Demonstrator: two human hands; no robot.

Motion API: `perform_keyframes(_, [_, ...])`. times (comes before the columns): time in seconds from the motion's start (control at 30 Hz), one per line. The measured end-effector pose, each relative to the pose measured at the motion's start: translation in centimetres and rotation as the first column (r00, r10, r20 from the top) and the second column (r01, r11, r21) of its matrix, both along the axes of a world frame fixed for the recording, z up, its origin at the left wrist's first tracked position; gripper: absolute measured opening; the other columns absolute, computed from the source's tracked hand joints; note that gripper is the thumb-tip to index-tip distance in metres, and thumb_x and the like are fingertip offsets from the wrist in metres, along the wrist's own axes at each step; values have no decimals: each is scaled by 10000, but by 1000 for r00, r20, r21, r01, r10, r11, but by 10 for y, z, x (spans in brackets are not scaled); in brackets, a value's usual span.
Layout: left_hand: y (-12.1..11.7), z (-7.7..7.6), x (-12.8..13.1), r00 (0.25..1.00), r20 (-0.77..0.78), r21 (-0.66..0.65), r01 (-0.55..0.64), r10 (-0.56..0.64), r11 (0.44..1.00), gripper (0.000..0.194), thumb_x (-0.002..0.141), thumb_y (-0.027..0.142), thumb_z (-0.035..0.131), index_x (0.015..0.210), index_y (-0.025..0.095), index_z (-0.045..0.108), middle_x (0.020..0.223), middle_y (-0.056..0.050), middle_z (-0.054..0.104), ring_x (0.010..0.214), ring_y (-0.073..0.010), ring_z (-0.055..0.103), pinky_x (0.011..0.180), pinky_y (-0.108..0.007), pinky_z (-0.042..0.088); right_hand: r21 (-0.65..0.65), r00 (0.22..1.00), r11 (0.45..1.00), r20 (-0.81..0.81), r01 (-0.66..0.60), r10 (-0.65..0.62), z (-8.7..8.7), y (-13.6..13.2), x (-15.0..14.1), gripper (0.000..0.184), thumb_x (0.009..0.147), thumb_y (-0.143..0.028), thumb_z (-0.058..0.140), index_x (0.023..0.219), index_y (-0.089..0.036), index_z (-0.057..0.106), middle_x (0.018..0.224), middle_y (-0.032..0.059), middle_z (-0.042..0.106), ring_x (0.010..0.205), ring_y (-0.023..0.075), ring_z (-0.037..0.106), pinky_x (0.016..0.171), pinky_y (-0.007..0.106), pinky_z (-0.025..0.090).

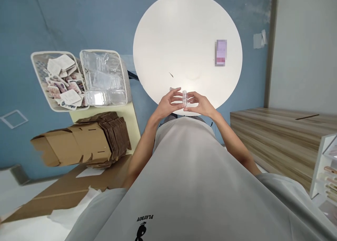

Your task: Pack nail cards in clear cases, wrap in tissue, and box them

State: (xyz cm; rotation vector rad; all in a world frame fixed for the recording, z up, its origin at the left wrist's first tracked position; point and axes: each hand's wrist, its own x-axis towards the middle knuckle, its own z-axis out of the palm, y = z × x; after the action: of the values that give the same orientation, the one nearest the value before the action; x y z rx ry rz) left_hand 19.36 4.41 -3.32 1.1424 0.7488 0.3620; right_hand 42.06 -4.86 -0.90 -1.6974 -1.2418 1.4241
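Over the near edge of the round white table (184, 30), both my hands meet at a small clear plastic case (184, 96) stood on its narrow side. My left hand (170, 104) has its fingertips and thumb against the case's left side, the index finger raised apart. From the other side, my right hand (201, 104) grips it between curved fingers and thumb. A second small clear piece (172, 89) shows partly behind my left fingers. Farther in on the tabletop lies a thin dark sliver (171, 74), too small to name. What the case contains cannot be made out.
A blurred purple box (220, 53) is on the table's right. At left stand a white basket of printed cards (40, 74) and another of clear plastic shells (123, 72). Folded brown cardboard boxes (79, 142) lie nearer me. A wood-grained cabinet (271, 139) is at right.
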Motion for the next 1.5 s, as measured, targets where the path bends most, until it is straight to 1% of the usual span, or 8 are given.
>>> perform_keyframes(0.23, [-13, 8, 32, 998, -58, 25, -37, 39, 999, 709, 792, 532, 964, 1416, 283, 737, 1526, -125, 695, 1304, -335, 756, 1016, -446, 687, -17, 980, 981, 50, -193, 194, 6, 6, 45, 769, 790, -604, 978, 1416, -253, 705, 1315, 128, 801, 1216, 352, 786, 1148, 620, 647])
perform_keyframes(0.53, [-32, 4, 72, 984, -176, -39, -9, 2, 999, 676, 728, 469, 999, 1320, 243, 763, 1272, -126, 797, 1171, -320, 801, 886, -400, 693, -19, 885, 890, 96, -456, 456, 1, -5, 95, 633, 902, -633, 836, 1360, -227, 675, 1284, 144, 817, 1180, 369, 797, 1055, 588, 667])
perform_keyframes(0.73, [-41, 4, 85, 981, -192, -63, -21, 8, 998, 661, 719, 470, 1006, 1279, 232, 749, 1294, -135, 789, 1187, -314, 793, 929, -409, 693, -31, 830, 848, 186, -529, 525, -7, -7, 103, 556, 889, -506, 785, 1328, -188, 661, 1223, 163, 818, 1112, 380, 800, 983, 531, 644])
perform_keyframes(0.97, [-42, -2, 83, 981, -192, -69, -52, 38, 996, 710, 699, 496, 1019, 1295, 222, 746, 1196, -131, 810, 1181, -331, 799, 929, -424, 690, -52, 814, 842, 232, -537, 533, -9, -3, 98, 561, 846, -420, 768, 1340, -182, 653, 1206, 154, 821, 1097, 377, 797, 966, 501, 627])
perform_keyframes(1.13, [-34, 1, 73, 995, -79, -135, -71, 60, 988, 646, 753, 482, 954, 1313, 222, 765, 1360, -152, 785, 1228, -349, 797, 981, -473, 699, 26, 862, 868, 135, -496, 489, -2, 3, 103, 375, 901, -389, 709, 1224, -199, 694, 1128, 117, 838, 1043, 333, 806, 977, 482, 631])
perform_keyframes(1.23, [-27, -1, 63, 995, 23, -239, -84, 92, 967, 669, 769, 418, 881, 1404, 256, 747, 1429, -150, 771, 1218, -352, 811, 1027, -532, 696, 53, 911, 913, -59, -405, 408, 2, 7, 108, 328, 999, -514, 641, 1101, -215, 731, 1069, 97, 851, 1010, 315, 816, 954, 473, 650])
perform_keyframes(1.37, [-22, -10, 56, 976, 99, -326, -150, 192, 933, 710, 770, 349, 823, 1466, 267, 711, 1397, -131, 786, 1219, -351, 813, 1069, -566, 679, -82, 923, 990, -376, -115, 77, -2, 13, 105, 634, 1023, -808, 571, 1161, -218, 756, 1088, 111, 871, 952, 282, 837, 862, 415, 694])
perform_keyframes(1.5, [-27, -16, 61, 955, 66, -341, -250, 289, 906, 661, 785, 317, 842, 1430, 258, 708, 1472, -123, 752, 1316, -344, 773, 1172, -594, 624, -236, 847, 960, -469, 151, -248, -19, 12, 80, 716, 880, -892, 767, 1158, -232, 738, 1062, 82, 860, 874, 234, 842, 799, 352, 702])
